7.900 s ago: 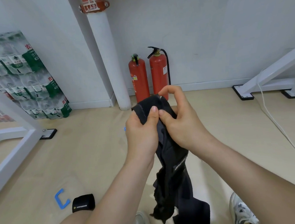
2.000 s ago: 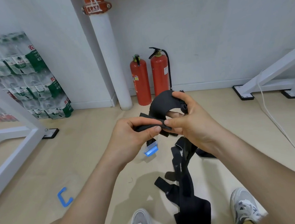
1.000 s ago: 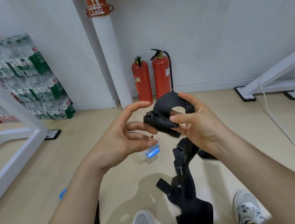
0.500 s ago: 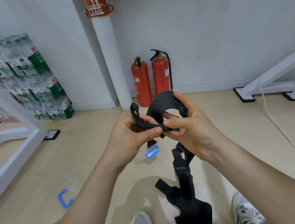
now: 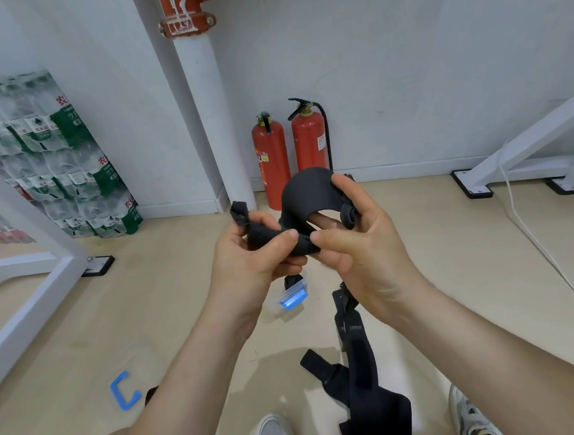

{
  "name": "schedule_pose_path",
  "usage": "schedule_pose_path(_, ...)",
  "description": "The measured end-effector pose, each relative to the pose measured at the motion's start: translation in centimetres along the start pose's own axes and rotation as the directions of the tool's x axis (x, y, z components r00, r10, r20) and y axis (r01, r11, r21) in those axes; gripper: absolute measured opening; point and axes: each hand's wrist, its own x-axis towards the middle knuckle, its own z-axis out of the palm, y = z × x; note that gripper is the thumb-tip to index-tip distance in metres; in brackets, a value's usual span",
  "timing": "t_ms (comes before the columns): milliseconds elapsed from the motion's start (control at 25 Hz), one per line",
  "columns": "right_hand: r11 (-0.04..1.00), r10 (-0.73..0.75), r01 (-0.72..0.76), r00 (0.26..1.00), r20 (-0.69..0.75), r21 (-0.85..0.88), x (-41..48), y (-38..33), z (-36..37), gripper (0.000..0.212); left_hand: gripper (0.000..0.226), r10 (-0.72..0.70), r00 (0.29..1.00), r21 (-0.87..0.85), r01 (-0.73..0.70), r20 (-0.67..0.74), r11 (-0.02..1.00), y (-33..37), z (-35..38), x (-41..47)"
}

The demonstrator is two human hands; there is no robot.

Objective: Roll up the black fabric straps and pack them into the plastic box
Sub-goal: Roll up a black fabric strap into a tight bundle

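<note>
**Head view: strap held in both hands, above the box**

I see my left hand (image 5: 248, 265) pinching the black fabric strap (image 5: 307, 188) between thumb and curled fingers. My right hand (image 5: 360, 256) grips its arched band. The strap's loose tail hangs below my right wrist. The plastic box (image 5: 292, 297) lies on the floor (image 5: 115, 316), under both hands.

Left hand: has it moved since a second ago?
Yes. The left hand shifted right, toward the fire extinguishers, and now pinches the black strap.
</note>
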Motion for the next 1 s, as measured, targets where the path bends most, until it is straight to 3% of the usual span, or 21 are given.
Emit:
schedule_pose_path(160,0.998,0.011,-0.012,1.000,-0.011,-0.062,0.0,0.4,0.0,0.089,0.018,-0.002,0.998,0.018,0.001,0.070,1.000,0.2,-0.1,-0.1)
schedule_pose_path(320,0.989,0.092,-0.087,0.995,-0.037,0.123,0.3,-0.5,-0.5,0.075,0.027,-0.023,0.952,-0.088,0.052,0.307,0.995,0.9,-1.1,-0.1)
schedule_pose_path(440,0.967,0.173,-0.165,0.985,-0.026,0.193,0.2,-0.4,-0.4,0.067,0.016,0.057,0.961,-0.006,-0.057,0.270,0.998,0.6,-1.1,0.2)
schedule_pose_path(560,0.948,0.219,-0.208,0.976,-0.019,0.242,0.1,0.2,-0.3,0.070,0.004,0.113,0.941,0.025,-0.128,0.320,0.991,0.6,-0.9,0.0)
schedule_pose_path(680,0.951,0.186,-0.178,0.982,-0.010,0.253,0.3,0.1,-0.4,0.079,0.007,0.109,0.962,0.018,-0.117,0.251,0.993,0.7,-1.0,0.1)
schedule_pose_path(840,0.978,0.119,-0.113,0.993,-0.023,0.176,0.4,0.1,-0.2,0.084,0.017,-0.012,0.996,-0.031,0.015,0.085,0.999,0.2,-0.7,0.3)
schedule_pose_path(1000,0.987,0.088,-0.087,0.996,0.003,0.134,0.1,0.0,0.1,0.081,0.024,0.032,0.999,-0.003,-0.032,0.024,0.999,0.1,-0.6,0.4)
